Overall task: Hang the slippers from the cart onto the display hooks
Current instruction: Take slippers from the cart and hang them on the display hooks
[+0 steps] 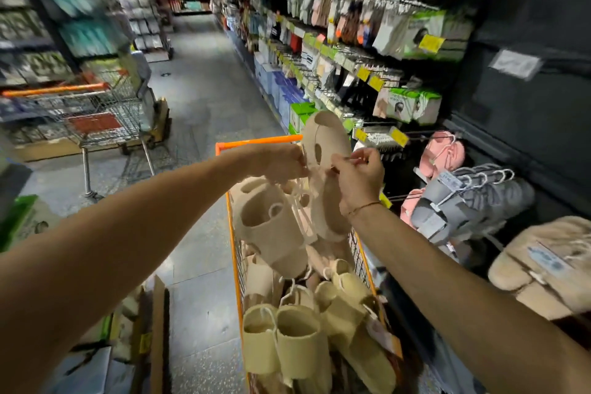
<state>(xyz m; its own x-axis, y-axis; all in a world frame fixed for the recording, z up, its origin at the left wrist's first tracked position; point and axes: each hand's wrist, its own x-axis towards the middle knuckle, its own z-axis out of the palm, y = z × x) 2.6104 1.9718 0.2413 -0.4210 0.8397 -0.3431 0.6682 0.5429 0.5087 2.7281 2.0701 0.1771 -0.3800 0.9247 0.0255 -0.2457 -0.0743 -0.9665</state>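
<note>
An orange-framed wire cart (235,254) in front of me holds several beige and pale yellow slippers (300,339). My left hand (281,161) grips the white hangers of a bunch of beige slippers (268,227) lifted above the cart. My right hand (359,176) pinches the hanger of a pinkish-beige slipper pair (326,144) held upright beside it. Display hooks (415,134) stick out of the dark wall on the right, some bare, some carrying pink slippers (444,152) and grey slippers (473,201).
Furry beige slippers (543,265) hang low on the right. Packaged socks and goods (351,25) fill the shelves above. A second wire cart (96,112) stands on the left of the aisle. Cardboard and boxes (150,329) lie on the floor at my left.
</note>
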